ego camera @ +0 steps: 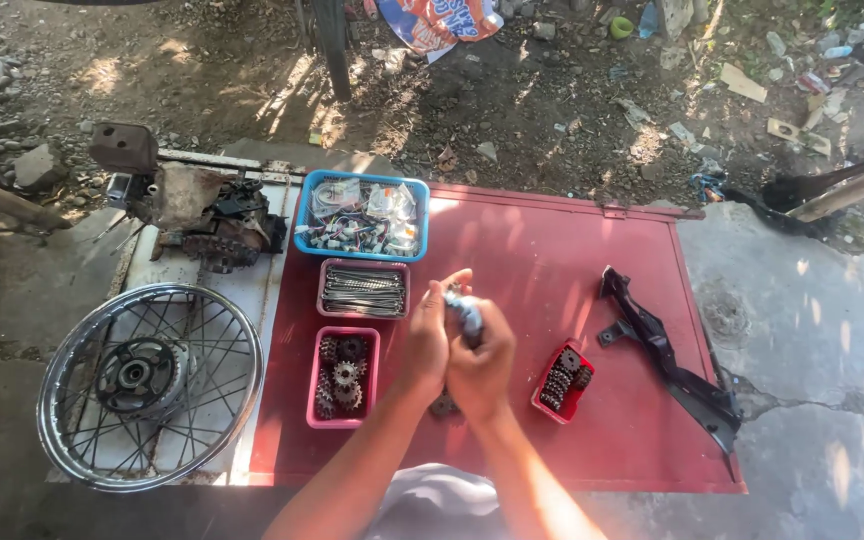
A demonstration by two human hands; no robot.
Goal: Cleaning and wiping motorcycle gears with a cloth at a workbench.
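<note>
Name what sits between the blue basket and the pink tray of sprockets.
In the head view, a pink tray of metal spokes lies between the blue basket and the sprocket tray.

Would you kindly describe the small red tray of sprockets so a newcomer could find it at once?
Start at the red metal sheet on the ground. Just right of the two hands working together over its middle sits the small red tray of dark sprockets. Unlike the pink trays on the left, it is tilted and stands alone.

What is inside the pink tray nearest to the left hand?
The pink tray holds a pile of dark metal sprockets with toothed edges, stacked on each other. The tray floor under them is covered, so any smaller parts below cannot be seen. The left hand does not touch it.
</note>
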